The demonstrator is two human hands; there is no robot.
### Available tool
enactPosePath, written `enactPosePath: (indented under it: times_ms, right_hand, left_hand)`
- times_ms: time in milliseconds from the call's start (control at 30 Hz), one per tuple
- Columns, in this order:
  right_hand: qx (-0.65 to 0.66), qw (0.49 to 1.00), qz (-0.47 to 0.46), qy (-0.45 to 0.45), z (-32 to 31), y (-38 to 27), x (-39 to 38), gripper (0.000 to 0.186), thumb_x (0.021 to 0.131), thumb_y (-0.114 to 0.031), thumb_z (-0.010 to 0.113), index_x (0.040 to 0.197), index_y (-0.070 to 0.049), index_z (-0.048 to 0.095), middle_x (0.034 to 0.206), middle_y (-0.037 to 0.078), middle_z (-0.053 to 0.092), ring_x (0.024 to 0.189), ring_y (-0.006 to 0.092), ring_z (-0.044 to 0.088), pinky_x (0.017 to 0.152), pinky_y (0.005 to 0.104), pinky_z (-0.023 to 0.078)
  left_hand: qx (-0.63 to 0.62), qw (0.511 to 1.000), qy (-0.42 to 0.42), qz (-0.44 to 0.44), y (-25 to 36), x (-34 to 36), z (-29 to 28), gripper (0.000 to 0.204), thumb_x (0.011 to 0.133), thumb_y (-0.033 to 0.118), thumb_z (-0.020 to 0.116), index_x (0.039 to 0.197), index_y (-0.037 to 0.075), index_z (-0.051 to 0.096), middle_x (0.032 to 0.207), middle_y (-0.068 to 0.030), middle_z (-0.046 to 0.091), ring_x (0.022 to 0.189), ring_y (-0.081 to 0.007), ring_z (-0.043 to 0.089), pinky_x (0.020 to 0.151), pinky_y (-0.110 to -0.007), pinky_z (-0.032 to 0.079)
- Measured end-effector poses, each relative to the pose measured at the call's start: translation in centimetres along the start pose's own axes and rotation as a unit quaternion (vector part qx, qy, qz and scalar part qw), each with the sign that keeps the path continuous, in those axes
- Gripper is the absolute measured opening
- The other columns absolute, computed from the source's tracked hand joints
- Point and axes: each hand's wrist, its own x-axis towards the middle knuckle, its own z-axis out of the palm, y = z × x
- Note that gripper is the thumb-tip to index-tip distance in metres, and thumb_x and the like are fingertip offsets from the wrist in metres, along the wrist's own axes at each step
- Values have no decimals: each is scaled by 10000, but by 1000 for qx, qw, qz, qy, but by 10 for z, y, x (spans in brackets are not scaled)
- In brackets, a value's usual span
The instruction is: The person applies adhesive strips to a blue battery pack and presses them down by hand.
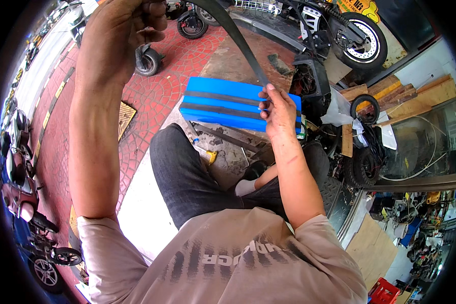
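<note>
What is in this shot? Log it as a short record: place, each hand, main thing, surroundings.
place: paved ground outside a repair shop, person seated
left hand: raised, grip closed on the upper end of a black strap
right hand: pinches the strap against a blue block
blue block: wrapped by two black bands
surroundings: scooter wheel, wooden boards, red crate

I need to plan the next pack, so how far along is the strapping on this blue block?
Done: two black bands already cross the blue block. In hand: the right hand presses a black strip against the block's right end, while the left hand holds it taut overhead. Left: that raised length is not yet laid down.
</note>
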Motion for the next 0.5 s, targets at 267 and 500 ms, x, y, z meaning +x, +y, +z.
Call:
enactPosePath:
  times_ms: [267,500]
  right_hand:
    - [-163,982,-98,9,-59,-53,27,127,907,-197,742,870,-79,715,816,27,716,598,94,597,499,234,375]
    - [-346,936,-17,-59,-97,-99,53,145,899,-217,744,838,-93,700,788,-8,677,655,73,596,548,251,389]
  left_hand:
    - [129,987,100,9,-26,-9,3,222,957,277,683,905,62,694,783,-11,641,702,-120,614,642,-309,471]
    - [197,947,103,-232,-181,-24,-38,186,959,274,676,916,94,689,772,-7,654,671,-120,617,574,-302,458]
